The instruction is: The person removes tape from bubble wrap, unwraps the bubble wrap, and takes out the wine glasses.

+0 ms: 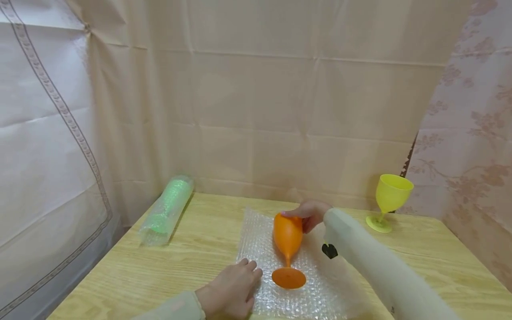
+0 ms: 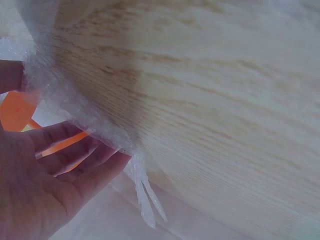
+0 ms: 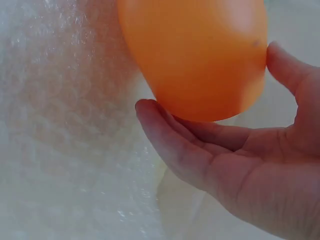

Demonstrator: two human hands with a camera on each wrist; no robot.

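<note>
An orange plastic goblet [image 1: 288,235] is over a sheet of bubble wrap [image 1: 260,240], its bowl pointing away and its round foot towards me. Whether it fully rests on the sheet, I cannot tell. My right hand [image 1: 310,213] holds the bowl near the rim; in the right wrist view the thumb presses one side and the fingers [image 3: 175,140] lie against the other. At the sheet's left edge rests my left hand [image 1: 236,284], its fingers loosely bent and touching the bubble wrap [image 2: 85,110]. Part of the goblet [image 2: 17,112] shows behind that hand.
A green thing rolled in bubble wrap [image 1: 168,209] lies at the table's left back edge. Towards the back right, a yellow goblet [image 1: 394,193] stands upright. Wood-grain tabletop [image 1: 168,266] surrounds the sheet, and a beige cloth [image 1: 256,111] hangs behind.
</note>
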